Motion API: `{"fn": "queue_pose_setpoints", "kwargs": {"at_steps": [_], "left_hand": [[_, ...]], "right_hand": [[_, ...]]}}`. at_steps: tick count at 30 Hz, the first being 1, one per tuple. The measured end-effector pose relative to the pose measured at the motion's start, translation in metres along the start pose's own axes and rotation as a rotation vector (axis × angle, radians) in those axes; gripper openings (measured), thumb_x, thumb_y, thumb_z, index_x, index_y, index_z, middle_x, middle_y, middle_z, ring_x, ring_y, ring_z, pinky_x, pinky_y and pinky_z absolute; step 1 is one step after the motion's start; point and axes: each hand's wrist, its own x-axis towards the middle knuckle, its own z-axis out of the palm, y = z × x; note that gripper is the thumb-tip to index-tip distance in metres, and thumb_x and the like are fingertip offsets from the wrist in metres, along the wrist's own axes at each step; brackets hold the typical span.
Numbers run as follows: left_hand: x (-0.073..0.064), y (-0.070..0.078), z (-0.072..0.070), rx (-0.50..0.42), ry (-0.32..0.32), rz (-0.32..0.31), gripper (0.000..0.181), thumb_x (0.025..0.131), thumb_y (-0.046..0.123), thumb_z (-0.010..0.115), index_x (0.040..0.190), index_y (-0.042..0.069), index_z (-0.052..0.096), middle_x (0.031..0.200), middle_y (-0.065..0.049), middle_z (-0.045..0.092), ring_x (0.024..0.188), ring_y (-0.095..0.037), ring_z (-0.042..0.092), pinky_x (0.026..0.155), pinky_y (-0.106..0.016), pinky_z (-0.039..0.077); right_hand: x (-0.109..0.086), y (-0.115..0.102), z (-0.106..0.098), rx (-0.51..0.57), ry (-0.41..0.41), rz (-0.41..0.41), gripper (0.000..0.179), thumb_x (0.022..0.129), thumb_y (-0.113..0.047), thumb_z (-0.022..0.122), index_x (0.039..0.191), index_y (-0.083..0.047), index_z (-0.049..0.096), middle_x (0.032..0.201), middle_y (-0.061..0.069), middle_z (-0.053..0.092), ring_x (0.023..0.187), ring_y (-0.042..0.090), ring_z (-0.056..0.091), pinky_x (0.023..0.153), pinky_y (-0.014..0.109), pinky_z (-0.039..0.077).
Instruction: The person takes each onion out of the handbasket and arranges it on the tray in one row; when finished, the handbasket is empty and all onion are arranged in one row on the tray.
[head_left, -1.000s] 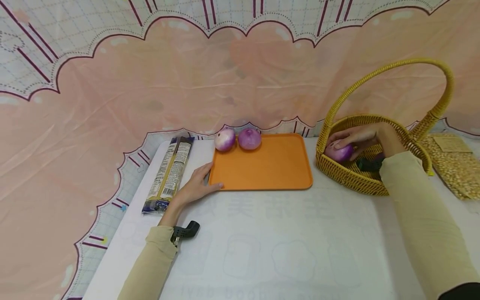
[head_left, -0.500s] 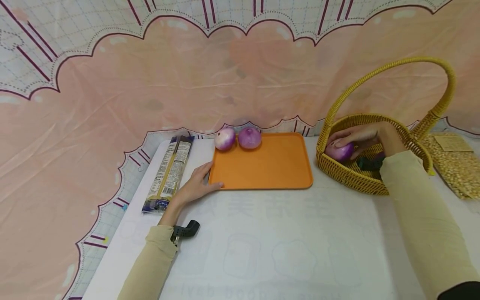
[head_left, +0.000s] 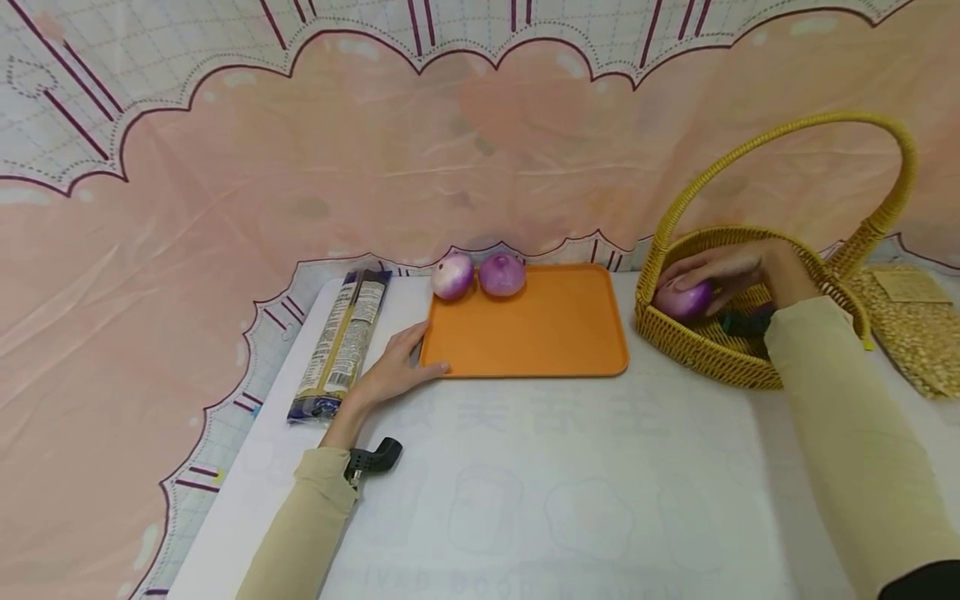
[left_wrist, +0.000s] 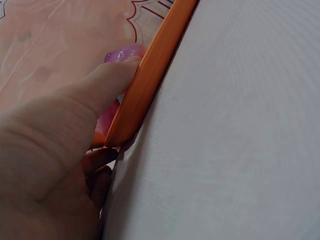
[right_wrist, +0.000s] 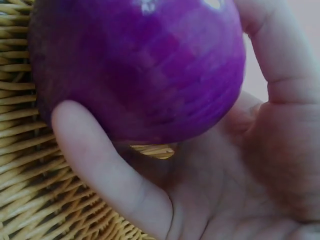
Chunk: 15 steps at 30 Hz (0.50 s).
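Inside the yellow wicker basket (head_left: 705,367) at the right, my right hand (head_left: 731,267) grips a purple onion (head_left: 684,302). The right wrist view shows this onion (right_wrist: 145,70) large, with fingers curled round it and the basket's woven wall (right_wrist: 20,130) against its side. My left hand (head_left: 393,367) holds the near left corner of the orange tray (head_left: 555,333). In the left wrist view, the thumb lies on the tray's rim (left_wrist: 145,85) and the other fingers bend below the corner. Two more onions, one whitish-purple (head_left: 452,277) and one purple (head_left: 502,275), sit at the tray's far left.
A long printed packet (head_left: 340,346) lies left of the tray, close by the left forearm. Right of the basket is a bag of yellow grains (head_left: 911,329). The basket's tall handle (head_left: 787,125) arches above the right hand. A patterned cloth (head_left: 480,167) hangs behind the white table (head_left: 555,500).
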Motion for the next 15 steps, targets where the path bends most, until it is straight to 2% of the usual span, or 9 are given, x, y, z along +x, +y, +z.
{"fn": "queue_pose_setpoints", "kwargs": {"at_steps": [5,8,15], "left_hand": [[0.0,0.0,0.0,0.001,0.001,0.004,0.091,0.087,0.039,0.07,0.155,0.008,0.02,0.16,-0.015,0.023,0.149,-0.033,0.013,0.121,-0.053,0.015],[-0.001,0.0,-0.001,-0.001,0.002,0.005,0.091,0.087,0.039,0.071,0.155,0.008,0.02,0.16,-0.015,0.023,0.149,-0.034,0.013,0.121,-0.054,0.015],[-0.003,-0.001,0.0,-0.003,0.0,0.004,0.091,0.086,0.039,0.071,0.156,0.009,0.019,0.16,-0.014,0.022,0.149,-0.033,0.013,0.121,-0.054,0.015]], "right_hand": [[-0.007,0.005,-0.001,0.004,0.037,-0.051,0.048,0.104,-0.032,0.04,0.147,-0.011,0.035,0.134,-0.001,0.048,0.115,0.018,0.049,0.091,0.038,0.055],[-0.013,0.007,0.0,0.044,0.048,-0.085,0.044,0.106,-0.031,0.036,0.147,-0.016,0.036,0.132,-0.009,0.049,0.116,0.014,0.05,0.093,0.038,0.054],[-0.023,0.008,0.003,0.122,0.054,-0.146,0.039,0.106,-0.031,0.03,0.143,-0.03,0.043,0.131,-0.011,0.049,0.115,0.011,0.052,0.094,0.037,0.052]]}}
